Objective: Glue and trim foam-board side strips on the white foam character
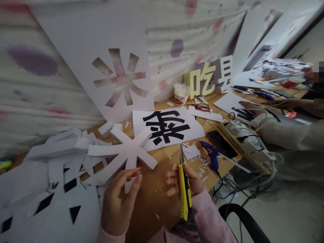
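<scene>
My right hand (194,180) holds a yellow and black utility knife (185,192), its blade out and pointing away from me. The thumb lies along the handle while the other fingers curl loosely beside it. My left hand (120,200) is closed in a pinch, thumb and fingertips close together; whether something small is between them I cannot make out. Just beyond it stands a thick white foam character (130,150) with several arms. Behind that, a paper sheet (199,130) printed with a black character (168,126) lies on the wooden table (149,206).
White cut-out scraps (58,199) pile up at left. A blue glue gun (212,155), a dark phone (222,144) and a power strip (249,138) lie at right. Another person's arm (286,131) rests beyond the strip. A panel with a cut-out (83,67) leans on the wall.
</scene>
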Motion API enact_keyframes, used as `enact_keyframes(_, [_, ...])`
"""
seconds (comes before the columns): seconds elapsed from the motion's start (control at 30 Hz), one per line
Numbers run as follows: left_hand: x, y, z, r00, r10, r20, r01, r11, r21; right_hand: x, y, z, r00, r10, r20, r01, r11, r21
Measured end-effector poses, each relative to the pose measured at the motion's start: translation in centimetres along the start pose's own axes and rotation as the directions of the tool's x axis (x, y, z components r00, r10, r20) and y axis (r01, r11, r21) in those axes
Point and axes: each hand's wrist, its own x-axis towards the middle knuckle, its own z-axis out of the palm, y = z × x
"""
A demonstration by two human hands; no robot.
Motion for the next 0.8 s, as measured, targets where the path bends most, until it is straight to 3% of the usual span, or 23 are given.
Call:
enact_keyframes(0.07, [0.4,2.1,0.1,0.985,0.168,0.045,-0.161,0.979,-0.127,0.6,0.4,0.9,0.998,0.056,-0.020,-0.057,0.997,-0.044])
enact_keyframes(0.13, [0.9,3.4,0.6,0.925,0.378,0.042,-0.375,0.925,-0.060,1.1,0.8,1.7,0.996,0.088,-0.028,-0.090,0.994,-0.068])
enact_keyframes(0.23, [1.6,3.4,1.9,0.857,0.509,0.074,-0.515,0.847,0.131,1.5,1.4,2.5,0.992,0.105,-0.064,-0.111,0.988,-0.105])
enact_keyframes(0.37, [2.0,1.8,3.7,0.836,0.541,0.091,-0.545,0.803,0.241,1.6,1.9,2.8,0.987,0.100,-0.123,-0.115,0.986,-0.123])
enact_keyframes(0.5, [1.8,0.9,4.1,0.826,0.562,0.039,-0.561,0.814,0.153,1.5,1.9,2.6,0.978,0.126,-0.167,-0.147,0.981,-0.124])
enact_keyframes(0.7, [1.5,0.1,2.3,0.909,0.411,-0.071,-0.417,0.897,-0.149,0.6,0.6,1.4,0.949,0.293,-0.120,-0.313,0.924,-0.220])
enact_keyframes(0.8, [1.3,-1.0,0.3,0.965,0.228,-0.132,-0.247,0.957,-0.150,-0.7,-0.9,1.0,0.946,0.252,-0.203,-0.307,0.897,-0.320])
